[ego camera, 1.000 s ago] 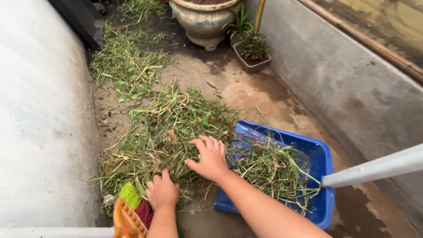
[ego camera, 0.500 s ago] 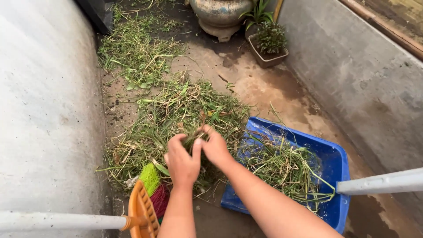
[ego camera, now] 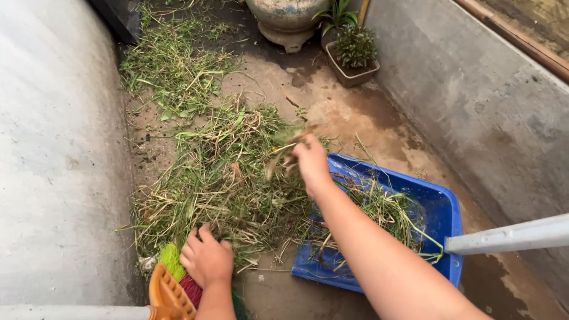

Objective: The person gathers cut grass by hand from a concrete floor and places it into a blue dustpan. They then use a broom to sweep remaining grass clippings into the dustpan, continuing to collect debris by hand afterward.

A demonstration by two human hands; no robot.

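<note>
now right hand [ego camera: 309, 161] clutches stringy grass tuft [ego camera: 283, 142] above blue plastic dustpan [ego camera: 441, 213].

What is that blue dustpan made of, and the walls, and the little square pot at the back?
The blue dustpan looks like plastic: bright even colour, smooth thin walls with a slight shine. The walls look like bare concrete or cement: grey, rough and stained. The square pot looks like dull brownish-grey clay or cement; the picture leaves that open.
</note>
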